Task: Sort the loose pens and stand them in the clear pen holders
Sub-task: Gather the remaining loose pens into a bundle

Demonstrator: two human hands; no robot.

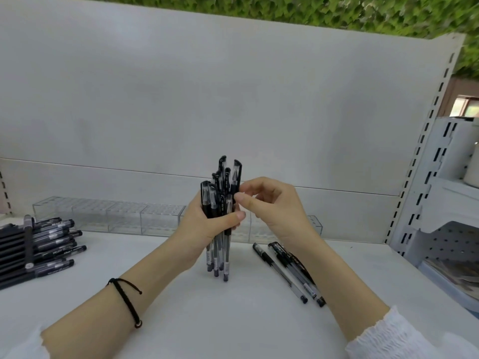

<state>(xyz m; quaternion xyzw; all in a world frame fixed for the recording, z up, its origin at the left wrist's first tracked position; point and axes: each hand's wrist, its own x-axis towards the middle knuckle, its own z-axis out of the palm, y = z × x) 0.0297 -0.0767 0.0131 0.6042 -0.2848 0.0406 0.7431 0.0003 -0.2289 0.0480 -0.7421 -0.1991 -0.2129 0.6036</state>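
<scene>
Pens [225,177] in left fingers [228,218]; right fingers [245,196] pinch one.

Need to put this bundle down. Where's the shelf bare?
Bare: white shelf this side of the gripped pen bundle, and between stacked black pens and left hand. Crowded: loose clear pens beside the right hand; clear acrylic pen holders along the back.

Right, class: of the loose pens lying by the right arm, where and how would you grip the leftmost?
Pinch the pen mid-barrel, from above and from its left: it lies flat on the table, that side is bare, while other pens crowd its right.
</scene>
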